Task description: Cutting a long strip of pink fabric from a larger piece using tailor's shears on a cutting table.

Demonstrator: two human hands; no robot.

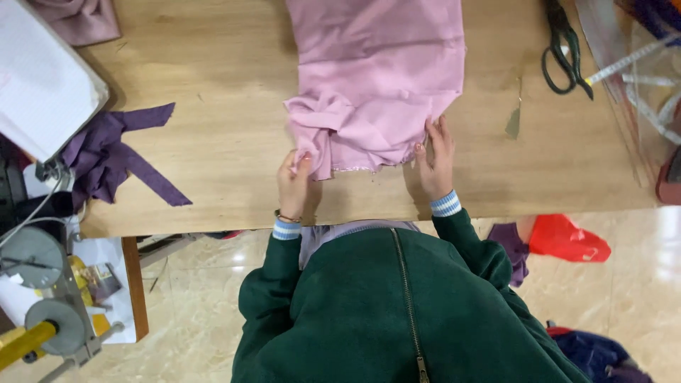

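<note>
A white sewing machine point(42, 78) fills the far left, well to the left of the pink fabric point(376, 78), with a grey spool holder and yellow spindle point(42, 330) below it, off the table's edge. Between the machine and the pink fabric, a purple cloth scrap point(117, 159) lies on the wooden table point(227, 128), its strips trailing toward the near edge. A mauve cloth point(78, 20) sits at the top left corner, also well left of the pink fabric.

The pink fabric lies in the middle of the table, reaching from the far edge of the view down toward the person; its near left corner is bunched into folds while the rest lies fairly flat. The left hand point(293, 186) is at that bunched near left corner, fingers curled and pinching the fabric's hem between thumb and fingertips. A thin bracelet and a striped blue cuff show at its wrist. The right hand point(435, 159) rests at the fabric's near right corner, fingers spread loosely and pressing the edge down on the table, touching the cloth. Both arms wear dark green sleeves of a zipped jacket point(383, 312).

Right of the pink fabric, a small olive scrap point(513, 124) lies near it on the table. Farther right, black-handled scissors point(564, 50) rest beside a measuring tape point(628, 60). Below the table edge, right of the fabric, a red bag point(567, 240) lies on the tiled floor point(631, 284).
</note>
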